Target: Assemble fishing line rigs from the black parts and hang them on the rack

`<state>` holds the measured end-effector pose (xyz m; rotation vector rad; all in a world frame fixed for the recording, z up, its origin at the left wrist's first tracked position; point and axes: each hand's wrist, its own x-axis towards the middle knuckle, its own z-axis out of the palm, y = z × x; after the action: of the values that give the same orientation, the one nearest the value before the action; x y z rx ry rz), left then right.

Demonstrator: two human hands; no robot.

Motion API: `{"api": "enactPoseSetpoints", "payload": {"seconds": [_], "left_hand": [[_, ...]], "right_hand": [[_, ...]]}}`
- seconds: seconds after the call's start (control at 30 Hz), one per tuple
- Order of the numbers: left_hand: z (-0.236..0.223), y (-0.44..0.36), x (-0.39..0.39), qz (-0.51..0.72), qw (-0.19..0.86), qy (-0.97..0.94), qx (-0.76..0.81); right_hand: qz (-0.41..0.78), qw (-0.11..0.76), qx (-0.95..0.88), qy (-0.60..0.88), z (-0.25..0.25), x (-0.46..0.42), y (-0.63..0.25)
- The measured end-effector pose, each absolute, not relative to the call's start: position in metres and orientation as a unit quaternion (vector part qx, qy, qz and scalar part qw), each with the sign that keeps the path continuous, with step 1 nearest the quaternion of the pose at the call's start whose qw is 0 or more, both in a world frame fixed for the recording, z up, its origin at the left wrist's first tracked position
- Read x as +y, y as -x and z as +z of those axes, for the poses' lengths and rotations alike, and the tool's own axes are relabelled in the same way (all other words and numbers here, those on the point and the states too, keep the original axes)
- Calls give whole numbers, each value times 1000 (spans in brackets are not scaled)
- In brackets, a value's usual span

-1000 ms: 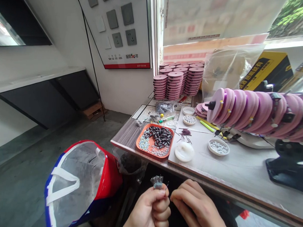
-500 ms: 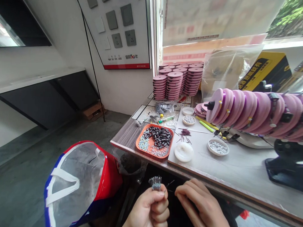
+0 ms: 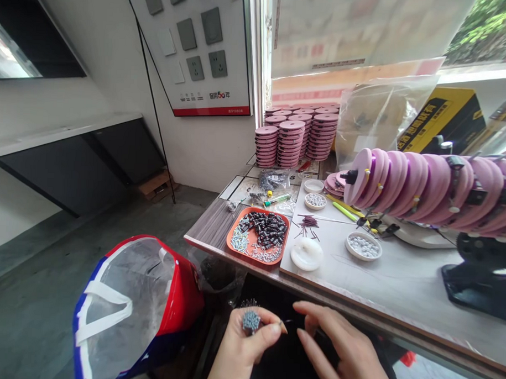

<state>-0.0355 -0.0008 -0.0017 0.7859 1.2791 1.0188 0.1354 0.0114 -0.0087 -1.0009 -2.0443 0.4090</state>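
Note:
My left hand (image 3: 247,341) is closed around a bundle of thin grey pins (image 3: 251,321), whose rounded ends face me. Between its thumb and index fingertip a thin dark piece sticks out to the right, too small to name. My right hand (image 3: 339,342) hovers just right of it, thumb and index finger apart, with nothing visible in it. Both hands are below the table's front edge, over a dark lap. Beyond them on the table lies an orange tray (image 3: 229,245) of black parts, pale green pieces and small metal bits.
A white round dish (image 3: 306,254) and a bowl of white beads (image 3: 364,246) stand on the table. Pink discs hang in a row on a rod (image 3: 436,185) at right; more stand in stacks (image 3: 292,136) behind. A red and blue bag (image 3: 187,292) stands at left.
My left hand has turned, tipping the bundle so its ends point at me, and its thumb and index finger now pinch a thin piece. My right fingers have spread apart.

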Motion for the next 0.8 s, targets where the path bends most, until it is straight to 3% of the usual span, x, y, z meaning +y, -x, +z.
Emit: {"api": "enactPoseSetpoints", "payload": {"seconds": [0.17, 0.3, 0.43, 0.57, 0.67, 0.8], "left_hand": [[-3, 33, -1, 446, 685, -315, 483], [10, 37, 4, 560, 704, -182, 397], [19, 46, 11, 645, 677, -59, 348], [11, 44, 10, 552, 706, -132, 423], [2, 36, 5, 497, 720, -186, 447], [0, 29, 3, 475, 716, -216, 464]], "right_hand": [[66, 378, -846, 370, -8, 13, -124], [-19, 380, -858, 346, -6, 14, -121], [0, 387, -859, 336, -2, 12, -128], [80, 419, -834, 351, -4, 11, -135], [124, 390, -842, 353, -6, 11, -137], [124, 399, -837, 355, -9, 12, -132]]}}
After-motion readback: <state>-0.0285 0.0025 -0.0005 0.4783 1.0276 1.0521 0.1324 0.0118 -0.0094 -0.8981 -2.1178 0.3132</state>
